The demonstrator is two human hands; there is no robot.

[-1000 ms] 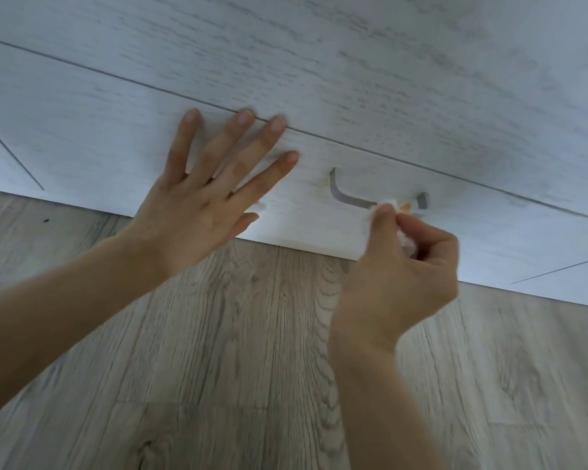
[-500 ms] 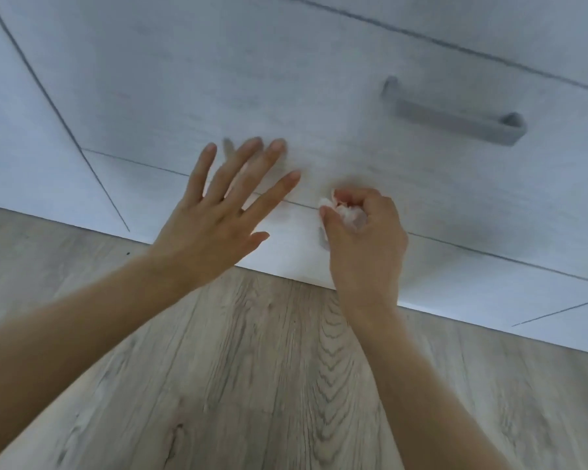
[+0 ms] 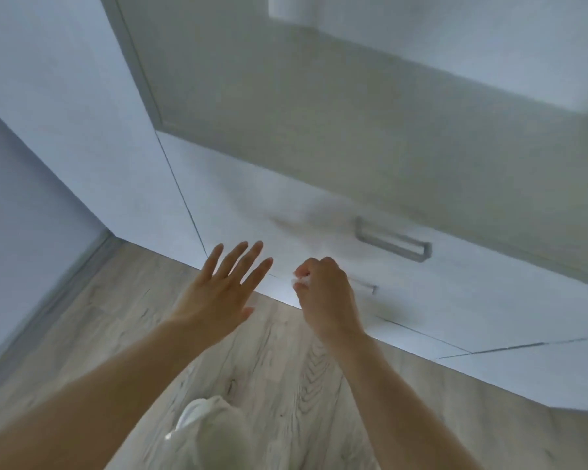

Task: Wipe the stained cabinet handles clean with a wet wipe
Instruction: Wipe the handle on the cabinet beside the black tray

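Head view has my right hand (image 3: 326, 293) curled around the crumpled wet wipe (image 3: 301, 279) at the lower drawer handle (image 3: 364, 285), left hand (image 3: 218, 293) spread flat alongside, while the upper handle (image 3: 392, 244) looks untouched, so I judge wiping unfinished.

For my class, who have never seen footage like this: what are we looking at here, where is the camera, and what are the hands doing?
The camera sits on a person's head, looking forward and down, so you see their own bare arms. The left hand is open with fingers spread, in front of the pale wood-grain cabinet front. The right hand grips a small crumpled white wet wipe by the lower grey metal bar handle, mostly hidden behind it. An upper grey bar handle sits above. Below is the light wood-plank floor. The picture is blurred.
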